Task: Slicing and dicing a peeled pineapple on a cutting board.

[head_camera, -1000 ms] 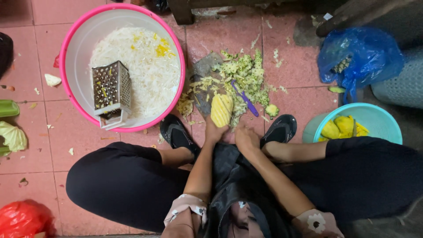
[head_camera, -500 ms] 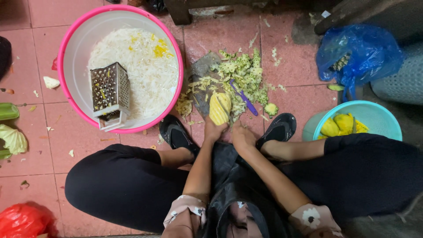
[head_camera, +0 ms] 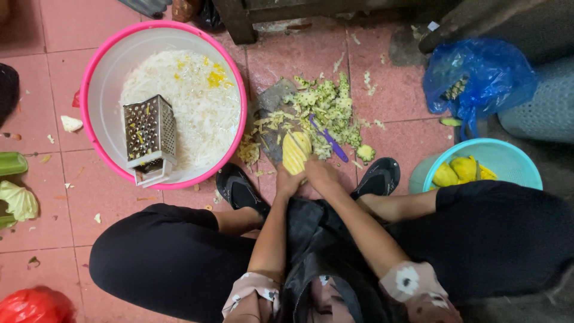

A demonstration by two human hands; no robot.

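A peeled yellow pineapple (head_camera: 296,151) stands on end over a heap of green peelings (head_camera: 326,110) on the tiled floor between my sandalled feet. My left hand (head_camera: 286,181) grips its near end from the left. My right hand (head_camera: 321,175) is closed against the same end from the right, touching the left hand. A purple-handled knife (head_camera: 330,140) lies loose on the peelings just right of the fruit. A grey flat board or blade (head_camera: 274,101) lies partly under the heap; I cannot tell which.
A pink basin (head_camera: 95,78) at the left holds white shreds and a metal box grater (head_camera: 149,134). At the right, a teal basin (head_camera: 514,161) has peeled yellow fruit, with a blue plastic bag (head_camera: 478,78) behind it. Green leaves (head_camera: 18,200) and a red bag (head_camera: 33,305) lie far left.
My right hand has slid left until it meets the left hand at the pineapple's base. The pineapple has stayed in about the same place.
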